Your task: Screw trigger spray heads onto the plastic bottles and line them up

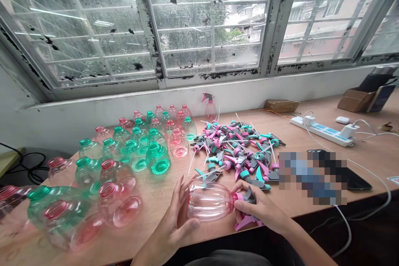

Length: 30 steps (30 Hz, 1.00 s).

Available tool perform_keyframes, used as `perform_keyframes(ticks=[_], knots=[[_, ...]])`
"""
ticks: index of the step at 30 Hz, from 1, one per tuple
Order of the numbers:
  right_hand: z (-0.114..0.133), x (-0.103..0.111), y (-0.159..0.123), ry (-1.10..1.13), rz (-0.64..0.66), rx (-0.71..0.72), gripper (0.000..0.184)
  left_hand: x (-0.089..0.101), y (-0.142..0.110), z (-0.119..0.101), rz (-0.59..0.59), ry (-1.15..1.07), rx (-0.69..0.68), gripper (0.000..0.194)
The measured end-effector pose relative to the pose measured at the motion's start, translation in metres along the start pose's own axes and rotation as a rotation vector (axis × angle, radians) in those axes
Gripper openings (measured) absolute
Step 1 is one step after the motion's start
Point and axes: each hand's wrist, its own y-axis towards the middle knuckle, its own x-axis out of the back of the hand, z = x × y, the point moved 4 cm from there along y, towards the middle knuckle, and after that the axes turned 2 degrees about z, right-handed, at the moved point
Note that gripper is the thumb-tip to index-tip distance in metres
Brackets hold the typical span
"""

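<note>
A clear pink spray bottle [209, 200] lies sideways between my hands, its neck toward the right. My left hand [174, 216] cups its base end, thumb in front and fingers behind. At the neck, my right hand [260, 205] pinches the pink collar of a grey-and-pink spray head [247, 218], whose pink trigger points down. The collar sits against the bottle neck; whether it is threaded on, I cannot tell. Just beyond my hands is a heap of pink, teal and grey spray heads [233, 145] with thin white tubes.
Several open pink and green bottles [158, 158] stand on the left of the wooden table [158, 212]. One bottle with a sprayer [210, 108] stands by the wall. To the right are a power strip [324, 129], a black phone [355, 176], cables and a cardboard box [355, 99].
</note>
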Motion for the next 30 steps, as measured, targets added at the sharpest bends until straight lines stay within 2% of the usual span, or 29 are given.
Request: perform_keyframes(ticks=[2, 5, 9, 14, 17, 19, 23, 25, 28, 30], knots=[[-0.001, 0.001, 0.000, -0.007, -0.001, 0.008, 0.038, -0.001, 0.001, -0.005, 0.019, 0.026, 0.013, 0.080], [-0.001, 0.002, 0.000, -0.004, -0.011, 0.020, 0.038, -0.004, 0.002, -0.009, 0.034, 0.078, 0.018, 0.081], [0.000, 0.001, 0.001, 0.008, -0.004, 0.025, 0.036, -0.007, 0.000, -0.004, -0.014, 0.081, -0.043, 0.076], [0.001, 0.000, 0.000, 0.018, 0.026, 0.030, 0.033, -0.004, -0.001, -0.005, -0.037, 0.088, -0.079, 0.099], [0.000, 0.000, -0.001, 0.039, 0.029, 0.028, 0.031, -0.005, 0.001, -0.010, 0.040, 0.119, -0.018, 0.089], [0.000, 0.001, -0.001, 0.056, 0.012, 0.038, 0.031, -0.005, 0.001, -0.012, 0.058, 0.159, -0.025, 0.084], [-0.002, 0.002, 0.002, 0.066, 0.001, 0.036, 0.030, -0.004, -0.001, -0.006, -0.011, 0.148, -0.085, 0.066], [-0.002, 0.003, 0.003, 0.044, -0.006, 0.035, 0.030, -0.004, -0.002, -0.001, 0.004, 0.153, -0.081, 0.075], [-0.001, 0.004, 0.002, -0.008, -0.039, 0.034, 0.031, -0.005, -0.002, -0.005, 0.018, 0.086, -0.124, 0.100], [0.000, 0.003, -0.001, 0.000, -0.064, 0.011, 0.034, -0.005, -0.003, -0.012, -0.008, 0.073, -0.083, 0.095]])
